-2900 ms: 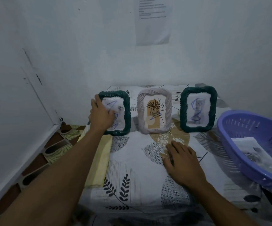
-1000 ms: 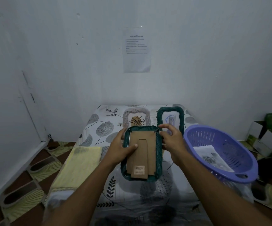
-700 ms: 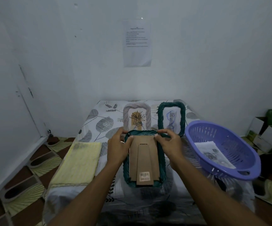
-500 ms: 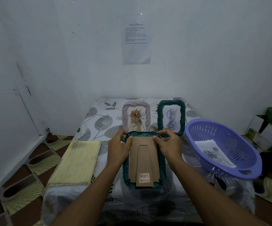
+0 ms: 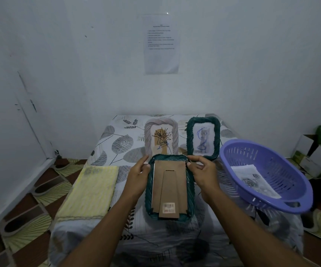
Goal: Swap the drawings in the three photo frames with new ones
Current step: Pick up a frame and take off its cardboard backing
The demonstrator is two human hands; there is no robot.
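White walls back your leaf-print table (image 5: 117, 132). Your left hand (image 5: 138, 176) and right hand (image 5: 204, 174) curl round the top corners of the face-down frame (image 5: 170, 182) between them. Beyond them stand a grey frame (image 5: 147, 139) and a green frame (image 5: 189, 139). Right of your right hand, a basket (image 5: 231, 149) holds drawings (image 5: 252, 176).

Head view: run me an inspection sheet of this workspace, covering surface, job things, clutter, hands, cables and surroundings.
Surface: table covered by a leaf-print cloth.
Job's things: face-down green frame, cardboard back up; white frame and upright green frame standing behind it with drawings; papers in purple basket.
Clutter: yellow towel at the table's left edge.
Hands: left hand and right hand grip the face-down green frame's top corners.
Cables: nothing seen.
Surroundings: white walls, printed sheet on the wall, boxes at right.
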